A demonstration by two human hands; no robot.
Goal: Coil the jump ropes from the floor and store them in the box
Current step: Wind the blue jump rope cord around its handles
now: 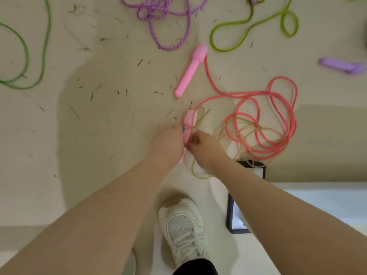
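A pink jump rope (pixel 278 120) lies in loose loops on the beige floor. One of its pink handles (pixel 191 70) lies free above my hands. My left hand (pixel 168 144) grips the other pink handle (pixel 189 119), whose top sticks out above my fingers. My right hand (pixel 206 148) pinches a thin yellowish cord (pixel 200 174) next to that handle; this cord trails in loops over the pink rope and down under my right wrist. The box (pixel 230 213), white with a dark rim, stands at my lower right, partly hidden by my right forearm.
A purple braided rope (pixel 168 18) lies at the top middle, a lime rope (pixel 250 26) at the top right, a green rope (pixel 25 54) at the left. A purple handle (pixel 341 65) lies at the right. My white shoe (pixel 182 229) stands below my hands. Dark bits litter the floor.
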